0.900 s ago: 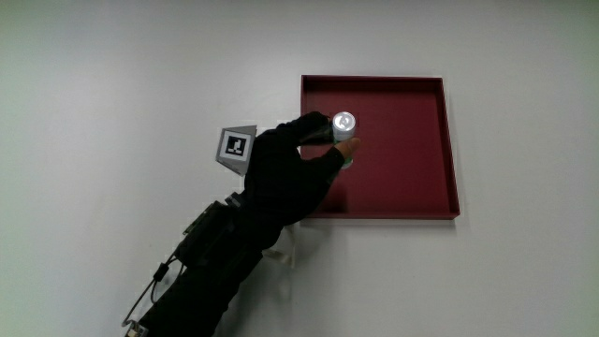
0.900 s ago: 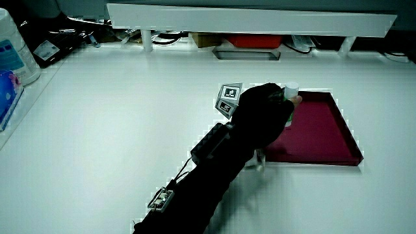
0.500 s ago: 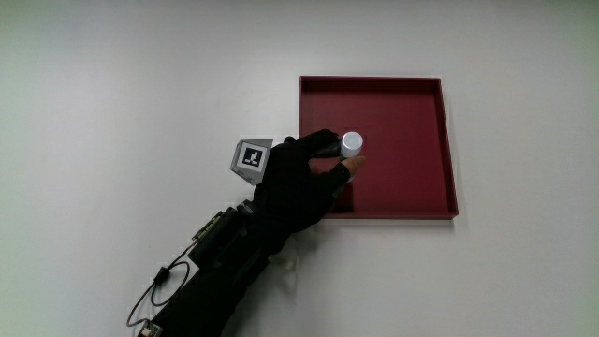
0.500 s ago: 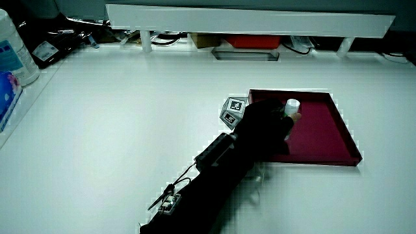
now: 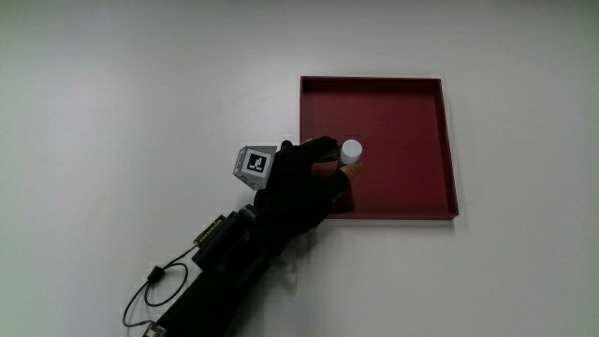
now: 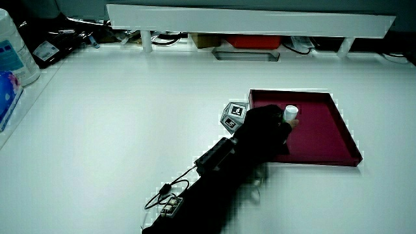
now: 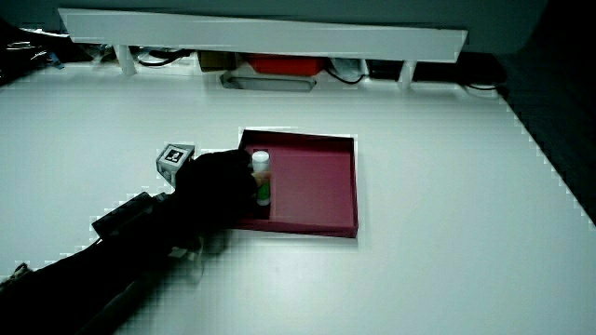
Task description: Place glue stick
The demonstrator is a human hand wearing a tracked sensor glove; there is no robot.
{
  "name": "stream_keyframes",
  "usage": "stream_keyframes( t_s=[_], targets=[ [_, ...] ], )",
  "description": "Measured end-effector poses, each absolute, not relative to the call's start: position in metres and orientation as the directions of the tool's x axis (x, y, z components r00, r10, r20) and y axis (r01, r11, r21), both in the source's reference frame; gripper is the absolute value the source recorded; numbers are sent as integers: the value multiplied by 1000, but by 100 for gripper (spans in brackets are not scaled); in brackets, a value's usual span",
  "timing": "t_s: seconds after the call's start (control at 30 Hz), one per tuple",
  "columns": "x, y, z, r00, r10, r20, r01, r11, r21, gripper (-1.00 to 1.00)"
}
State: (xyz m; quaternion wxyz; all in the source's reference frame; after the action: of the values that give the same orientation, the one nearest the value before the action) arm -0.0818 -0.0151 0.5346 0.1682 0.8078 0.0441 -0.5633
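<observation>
**Glue stick set upright in the tray; grip being given up**

Nearest the person, the forearm (image 5: 220, 271) is seen stretched across the white table (image 5: 131, 103), with the hand (image 5: 299, 183) lying over the near corner of the red tray (image 5: 447, 140). The patterned cube (image 5: 254, 162) on its back is seen just outside the tray wall. Compared with the frames from a moment ago, the hand has been drawn back toward the person and lowered, and its fingers have been pulled in from around the stick; they appear loosely curled beside it, and whether a fingertip is touching it cannot be told.

Just past the fingers, the glue stick (image 5: 352, 150) is found standing upright on the tray floor, cap up, as shown in both side views (image 6: 291, 114) (image 7: 261, 174). Half a second ago it was pinched between thumb and fingers; now it seems to stand unaided.

The placing is therefore judged essentially done, with only a clean withdrawal left, in which the stick could be knocked over.
</observation>
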Motion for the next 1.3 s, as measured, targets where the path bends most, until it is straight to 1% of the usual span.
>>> stream_keyframes(
  t_s=[0.03, 0.07, 0.1, 0.13, 0.17, 0.23, 0.27, 0.3, 0.37, 0.4, 0.43, 0.47, 0.53, 0.57, 0.6, 0.63, 0.67, 0.7, 0.73, 0.77, 0.8, 0.83, 0.9, 0.93, 0.97, 1.0, 1.03, 1.07, 1.1, 1.13, 1.27, 1.3],
  targets=[
    [-82, -15, 533, 370, -145, -918, 254, -934, 250, 0],
    [-82, -15, 531, 386, -150, -910, 246, -934, 258, 0],
    [-81, -15, 533, 364, -124, -923, 262, -937, 229, 0],
    [-81, -15, 531, 388, -128, -913, 258, -936, 241, 0],
    [-80, -15, 533, 357, -103, -929, 277, -938, 210, 0],
    [-80, -14, 531, 379, -134, -916, 264, -933, 245, 0],
    [-80, -15, 532, 381, -110, -918, 269, -937, 224, 0],
    [-79, -15, 533, 393, -104, -914, 267, -938, 221, -3],
    [-78, -14, 530, 384, -134, -914, 266, -931, 248, -9],
    [-78, -14, 531, 382, -132, -915, 265, -933, 245, -12],
    [-79, -14, 534, 370, -97, -924, 271, -940, 207, -16],
    [-79, -13, 534, 357, -107, -928, 269, -940, 212, -19],
    [-80, -12, 532, 377, -140, -916, 258, -934, 249, -25],
    [-80, -12, 533, 359, -134, -924, 259, -937, 237, -28],
    [-80, -12, 534, 385, -104, -917, 256, -943, 214, -31],
    [-80, -12, 533, 387, -122, -914, 254, -939, 232, -34],
    [-80, -12, 535, 375, -114, -920, 255, -941, 221, -38],
    [-80, -12, 534, 370, -119, -921, 254, -941, 224, -41],
    [-80, -12, 536, 341, -131, -931, 256, -940, 226, -44],
    [-80, -11, 533, 339, -150, -929, 253, -936, 243, -47],
    [-81, -12, 536, 347, -131, -929, 248, -942, 225, -50],
    [-81, -11, 533, 350, -156, -924, 247, -936, 251, -53],
    [-81, -11, 535, 337, -146, -930, 251, -938, 239, -59],
    [-81, -11, 534, 344, -170, -923, 249, -932, 265, -62],
    [-81, -11, 533, 333, -159, -929, 252, -935, 250, -66],
    [-81, -11, 533, 321, -172, -931, 253, -932, 259, -69],
    [-82, -11, 533, 315, -151, -937, 255, -937, 237, -72],
    [-83, -11, 533, 286, -145, -947, 266, -938, 223, -75],
    [-85, -11, 531, 287, -155, -945, 280, -930, 238, -78],
    [-86, -12, 530, 281, -139, -950, 303, -926, 225, -81],
    [-93, -19, 517, 190, -155, -969, 416, -882, 222, -94],
    [-96, -20, 513, 206, -162, -965, 437, -867, 239, -97]
  ],
)
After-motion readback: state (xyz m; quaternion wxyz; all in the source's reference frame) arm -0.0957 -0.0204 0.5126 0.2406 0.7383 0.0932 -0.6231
